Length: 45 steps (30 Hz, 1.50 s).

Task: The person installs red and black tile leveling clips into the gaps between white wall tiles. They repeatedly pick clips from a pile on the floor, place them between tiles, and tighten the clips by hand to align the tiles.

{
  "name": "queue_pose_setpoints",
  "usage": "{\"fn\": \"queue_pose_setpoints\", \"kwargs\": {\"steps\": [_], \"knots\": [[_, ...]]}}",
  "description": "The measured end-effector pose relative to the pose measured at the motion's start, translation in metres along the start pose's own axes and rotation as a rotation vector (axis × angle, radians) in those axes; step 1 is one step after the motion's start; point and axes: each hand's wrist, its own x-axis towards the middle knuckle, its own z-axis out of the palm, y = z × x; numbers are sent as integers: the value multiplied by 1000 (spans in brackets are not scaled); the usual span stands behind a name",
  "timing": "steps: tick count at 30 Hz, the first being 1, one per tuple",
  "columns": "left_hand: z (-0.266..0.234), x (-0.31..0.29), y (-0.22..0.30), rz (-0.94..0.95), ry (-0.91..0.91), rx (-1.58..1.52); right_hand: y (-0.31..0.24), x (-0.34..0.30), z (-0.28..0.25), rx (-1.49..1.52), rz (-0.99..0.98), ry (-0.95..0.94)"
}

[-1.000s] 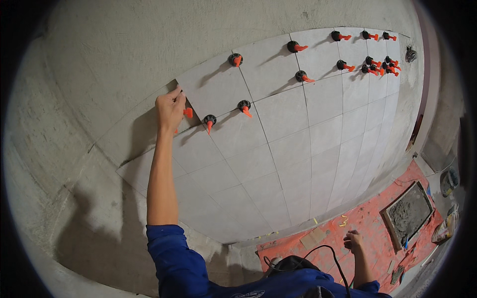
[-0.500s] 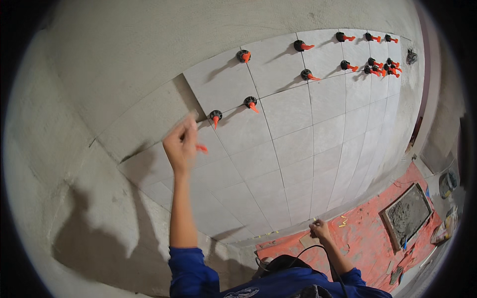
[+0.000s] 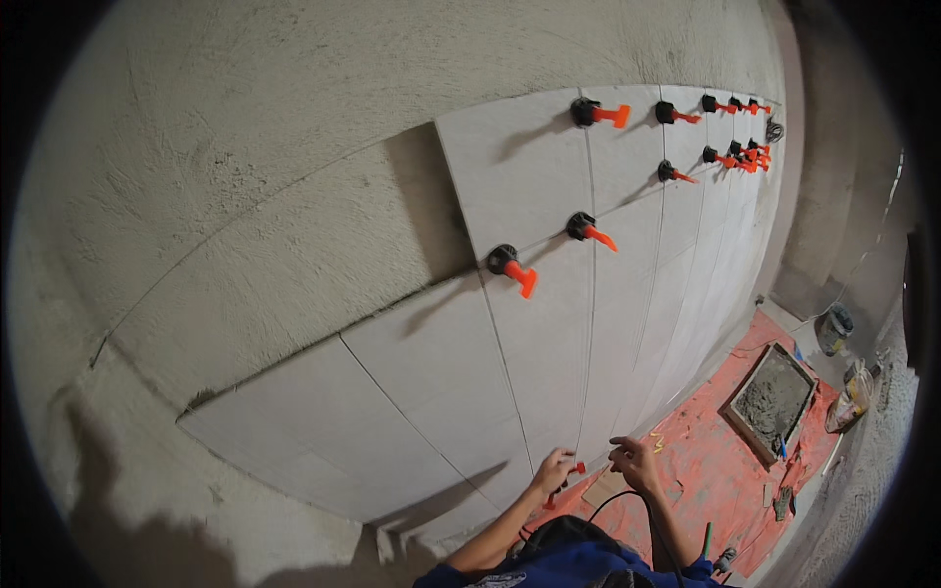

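My left hand point(image 3: 555, 472) is low in front of the tiled wall, closed around a black-and-orange tile leveler point(image 3: 578, 468); a second orange bit shows below the fingers. Close by on its right, my right hand point(image 3: 637, 465) has its fingers bent and apart, with nothing visible between them. Large light grey tiles point(image 3: 402, 421) cover the lower wall. Other tile levelers with black bases and orange T-handles stick out of the joints, the nearest one point(image 3: 515, 269) at the corner of the upper row's end tile point(image 3: 510, 157).
Left of the upper row's end tile is bare rough mortar wall point(image 3: 294, 265). A red sheet point(image 3: 676, 490) covers the floor at lower right. On it stands a mortar tray point(image 3: 774, 392), with a bucket point(image 3: 833, 328) and a bag point(image 3: 851, 397) beyond. A dark cable point(image 3: 622, 493) hangs by my right forearm.
My left hand has come down from the upper wall to beside my right hand, bringing the leveler. My right hand's fingers have spread. The view has shifted, showing more bare wall.
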Motion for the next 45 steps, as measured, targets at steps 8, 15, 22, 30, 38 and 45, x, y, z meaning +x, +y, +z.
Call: {"fn": "queue_pose_setpoints", "kwargs": {"steps": [8, 15, 22, 30, 38, 45], "knots": [[-61, 15, -19, 44, -315, 212, -221, -5, -8, -260, -634, 508], [-62, 19, -25, 162, -379, 202, -439, -26, 5, -907, -1096, 496], [-56, 26, -43, 293, -361, 154, -534, 11, 40, -1292, -1181, 388], [-62, 14, -43, 314, -322, 24, -566, -3, 90, -1593, -729, 506], [-67, 1, -51, 220, -276, 90, -563, 16, 81, -1461, -1201, 536], [-65, -3, -56, 272, -200, 95, -558, 3, 75, -1238, -1034, 655]]}}
